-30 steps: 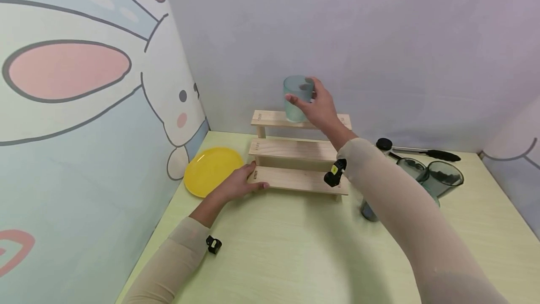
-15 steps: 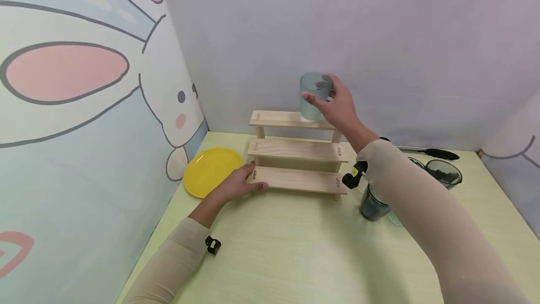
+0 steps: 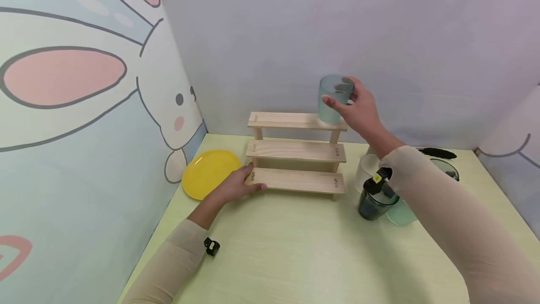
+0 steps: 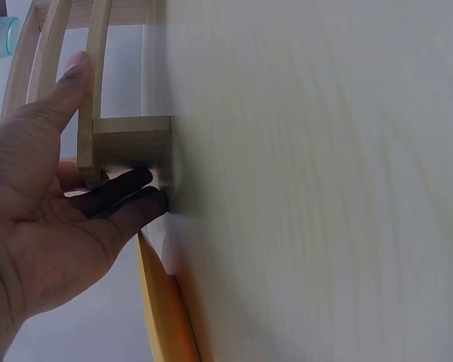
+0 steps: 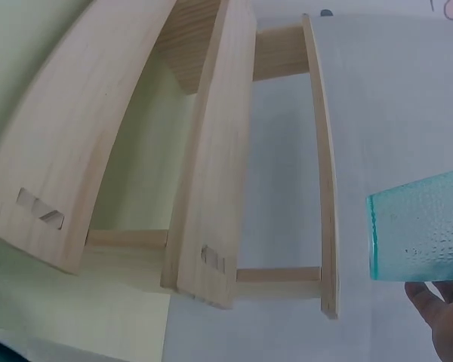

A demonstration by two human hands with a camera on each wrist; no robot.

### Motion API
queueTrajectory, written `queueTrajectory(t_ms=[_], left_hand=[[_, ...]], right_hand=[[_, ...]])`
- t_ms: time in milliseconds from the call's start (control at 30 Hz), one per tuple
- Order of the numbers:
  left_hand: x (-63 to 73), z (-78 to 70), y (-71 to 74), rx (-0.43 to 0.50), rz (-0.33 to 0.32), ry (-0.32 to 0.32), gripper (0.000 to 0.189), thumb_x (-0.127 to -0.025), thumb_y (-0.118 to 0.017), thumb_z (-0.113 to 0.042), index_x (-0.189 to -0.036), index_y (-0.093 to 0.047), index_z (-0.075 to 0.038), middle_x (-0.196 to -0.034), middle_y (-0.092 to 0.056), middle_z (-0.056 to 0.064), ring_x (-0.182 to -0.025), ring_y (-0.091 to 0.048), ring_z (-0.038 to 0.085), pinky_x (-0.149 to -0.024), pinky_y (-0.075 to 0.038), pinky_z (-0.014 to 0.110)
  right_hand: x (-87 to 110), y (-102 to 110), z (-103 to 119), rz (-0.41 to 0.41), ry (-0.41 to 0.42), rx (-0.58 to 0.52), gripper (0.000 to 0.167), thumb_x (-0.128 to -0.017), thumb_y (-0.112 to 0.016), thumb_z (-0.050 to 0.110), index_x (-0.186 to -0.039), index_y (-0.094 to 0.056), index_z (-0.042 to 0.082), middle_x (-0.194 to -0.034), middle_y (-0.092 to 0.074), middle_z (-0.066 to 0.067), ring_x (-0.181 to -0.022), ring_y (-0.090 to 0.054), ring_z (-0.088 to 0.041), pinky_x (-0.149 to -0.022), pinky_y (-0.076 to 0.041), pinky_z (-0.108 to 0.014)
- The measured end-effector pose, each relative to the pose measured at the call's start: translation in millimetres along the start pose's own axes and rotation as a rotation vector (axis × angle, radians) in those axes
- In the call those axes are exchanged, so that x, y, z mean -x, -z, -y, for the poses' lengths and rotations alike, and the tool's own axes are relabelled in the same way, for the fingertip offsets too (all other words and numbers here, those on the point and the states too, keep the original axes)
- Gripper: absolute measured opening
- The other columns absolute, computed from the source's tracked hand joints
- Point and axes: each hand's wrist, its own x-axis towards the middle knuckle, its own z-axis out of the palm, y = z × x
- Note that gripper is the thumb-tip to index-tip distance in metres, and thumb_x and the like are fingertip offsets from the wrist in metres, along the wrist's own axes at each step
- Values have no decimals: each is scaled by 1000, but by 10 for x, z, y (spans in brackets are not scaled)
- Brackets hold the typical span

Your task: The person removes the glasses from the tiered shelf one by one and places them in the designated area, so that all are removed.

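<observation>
A three-step wooden shelf stand [image 3: 295, 150] stands against the back wall. My left hand [image 3: 229, 186] grips the left end of its lowest board, the thumb along the front edge and the fingers around the end, as the left wrist view shows. In my right hand [image 3: 363, 112] is a translucent teal cup [image 3: 331, 107], held by the side between thumb and fingers. The cup is upright over the right end of the top board. A narrow gap between the cup [image 5: 423, 234] and that board shows in the right wrist view.
Left of the stand lies a yellow plate [image 3: 202, 179]. To the right are a clear glass [image 3: 365, 171], a dark glass [image 3: 371, 208], a green glass [image 3: 401, 215] and another dark glass [image 3: 449, 169], partly behind the right arm. A black-handled utensil [image 3: 438, 153] lies near the back wall.
My right hand has carried the teal cup to the right along the top board, from near its middle to its right end. The left hand has stayed on the stand.
</observation>
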Motion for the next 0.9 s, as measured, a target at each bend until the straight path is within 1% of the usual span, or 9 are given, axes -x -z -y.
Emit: queueTrajectory(t_ms=[200,400,667,900], left_hand=[[13,-11,15,5,-1,-5,112,-96,-82,-61,-177,-23,-11,-174,-45,18,-132,-59,30,-117,-51,53],[-1,-8,12,-2,-1,3,113,-95,-81,-63,-177,-23,-11,-176,-43,17,-133,-59,30,-119,-50,53],[-24,-11,-1,-4,0,5,114,-94,-82,-64,-177,-24,-11,-177,-41,17,-136,-58,31,-121,-49,54],[-44,2,3,-6,-4,-3,113,-94,-82,-64,-177,-25,-12,-175,-45,18,-131,-59,30,-118,-51,53]], right_hand=[[89,124,-41,-6,14,21,97,-97,-81,59,-174,-34,24,-165,-56,-11,-157,-52,-32,-125,-44,-59],[183,247,-91,-5,19,34,96,-98,-81,56,-175,-33,23,-165,-56,-13,-157,-51,-33,-124,-46,-59],[314,440,-176,-6,4,48,95,-99,-81,52,-175,-32,23,-165,-55,-15,-156,-52,-35,-121,-49,-59],[449,592,-271,-9,-14,100,94,-101,-79,53,-175,-31,23,-166,-56,-15,-155,-53,-37,-119,-50,-59]])
